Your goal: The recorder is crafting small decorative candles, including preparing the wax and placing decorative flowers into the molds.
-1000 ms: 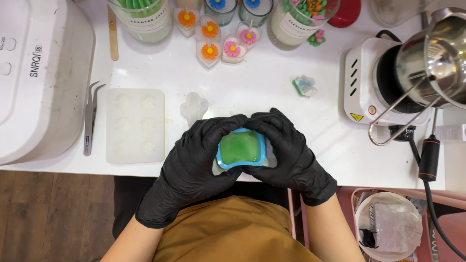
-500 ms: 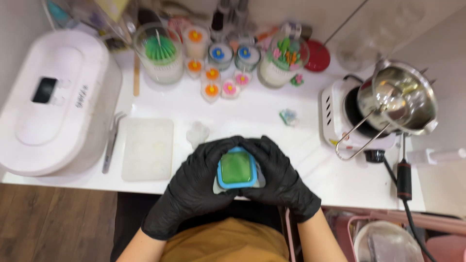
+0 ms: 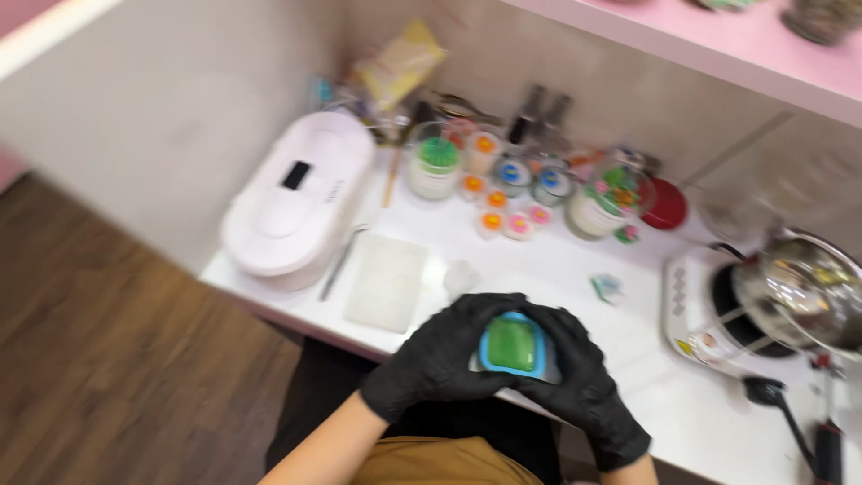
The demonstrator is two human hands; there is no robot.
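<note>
Both of my hands wear black gloves and wrap around a small blue square mould [image 3: 514, 347] filled with green wax. My left hand [image 3: 444, 355] cups its left side and my right hand [image 3: 579, 377] cups its right side, thumbs along the top edge. I hold the mould just above the near edge of the white table [image 3: 557, 269]. The picture is blurred by head motion.
A white domed machine [image 3: 296, 202] stands at the left, with tweezers [image 3: 341, 260] and a white flat mould [image 3: 388, 281] beside it. Jars and small flower candles [image 3: 512, 202] line the back. A white hot plate carrying a steel pot [image 3: 795, 292] is at the right.
The view has pulled back and swung left, showing more floor and wall. My hands still hold the blue mould in the same grip near the table edge.
</note>
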